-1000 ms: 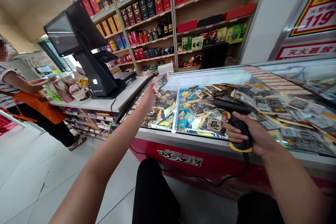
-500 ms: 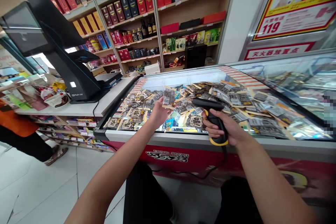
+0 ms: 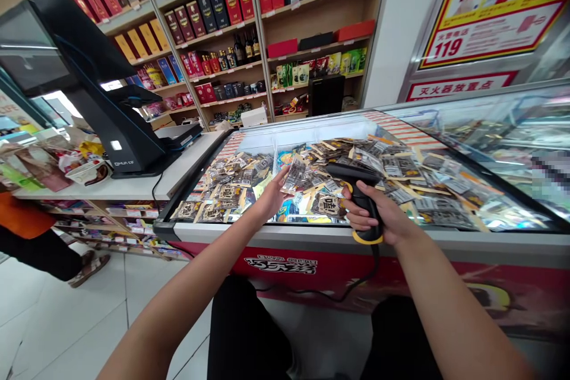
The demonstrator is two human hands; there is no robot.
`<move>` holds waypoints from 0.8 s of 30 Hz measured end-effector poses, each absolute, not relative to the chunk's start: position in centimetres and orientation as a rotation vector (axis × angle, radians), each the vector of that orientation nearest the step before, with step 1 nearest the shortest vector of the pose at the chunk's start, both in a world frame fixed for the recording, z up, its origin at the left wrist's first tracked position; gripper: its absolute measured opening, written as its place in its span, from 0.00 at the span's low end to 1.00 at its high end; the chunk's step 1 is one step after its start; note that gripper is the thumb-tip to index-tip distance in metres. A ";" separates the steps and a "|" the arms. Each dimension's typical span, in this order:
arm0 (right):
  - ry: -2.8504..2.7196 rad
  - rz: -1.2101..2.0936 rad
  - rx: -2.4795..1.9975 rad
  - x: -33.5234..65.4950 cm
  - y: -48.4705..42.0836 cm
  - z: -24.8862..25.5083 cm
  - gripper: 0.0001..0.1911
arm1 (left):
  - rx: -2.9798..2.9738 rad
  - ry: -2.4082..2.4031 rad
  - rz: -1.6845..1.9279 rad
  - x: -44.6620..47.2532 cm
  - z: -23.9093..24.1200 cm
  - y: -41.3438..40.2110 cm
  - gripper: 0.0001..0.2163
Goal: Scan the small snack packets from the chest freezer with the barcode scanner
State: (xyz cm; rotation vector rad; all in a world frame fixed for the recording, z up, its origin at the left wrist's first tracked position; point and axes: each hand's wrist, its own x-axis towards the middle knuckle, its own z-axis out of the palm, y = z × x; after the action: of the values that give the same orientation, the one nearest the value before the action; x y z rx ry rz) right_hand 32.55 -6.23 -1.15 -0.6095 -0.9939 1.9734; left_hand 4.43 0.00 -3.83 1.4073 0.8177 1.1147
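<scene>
In my left hand point(image 3: 272, 195) is a small snack packet point(image 3: 295, 172), tilted, its clear side with dark contents facing up; thumb and fingers pinch its left and lower edge. My right hand point(image 3: 378, 212) grips a black and yellow barcode scanner point(image 3: 366, 199) by its handle, with the head pointing left toward the packet. A cord runs down from the handle in front of the freezer. Beneath both hands, many similar packets point(image 3: 327, 204) lie spread over the glass top of a chest freezer point(image 3: 205, 231). Blue and yellow packages show through the glass.
At left, a white counter point(image 3: 182, 166) carries a black checkout terminal point(image 3: 129, 124) and a bowl point(image 3: 89, 172). A person in orange and black point(image 3: 27, 219) stands beyond it. Shelves point(image 3: 222, 89) of boxes and bottles line the back wall. Another freezer section point(image 3: 499, 130) extends right.
My left hand has turned the packet from nearly upright to a slant, shifting it slightly right relative to the pile. The scanner stays in my right hand. The whole view has shifted slightly.
</scene>
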 end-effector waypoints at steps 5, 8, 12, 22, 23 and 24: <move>-0.936 1.983 -0.597 32.8 -6.1 -1.0 0.21 | 1.482 0.927 1.181 4.4 -2.8 -0.5 0.28; -0.901 1.972 -0.567 32.9 -6.1 -1.0 0.20 | 1.845 1.106 1.222 4.2 -1.7 -0.9 0.26; -0.905 1.969 -0.561 32.9 -6.0 -1.1 0.18 | 2.370 0.993 0.975 3.9 -0.4 -1.0 0.19; -0.866 1.967 -0.586 32.8 -6.3 -0.8 0.17 | 2.728 0.767 0.779 8.0 -0.8 0.2 0.15; -0.859 1.967 -0.589 32.8 -6.3 -0.7 0.16 | 2.736 0.780 0.798 8.2 -1.0 -0.1 0.15; -0.853 1.966 -0.592 32.9 -6.4 -0.7 0.16 | 2.743 0.799 0.815 8.2 -1.1 -0.3 0.16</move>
State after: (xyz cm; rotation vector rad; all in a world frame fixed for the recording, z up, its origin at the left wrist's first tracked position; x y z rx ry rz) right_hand 32.86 -6.36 -0.71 -0.5918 -0.8532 1.9662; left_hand 8.22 -0.32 -1.12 2.7427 0.7986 0.8151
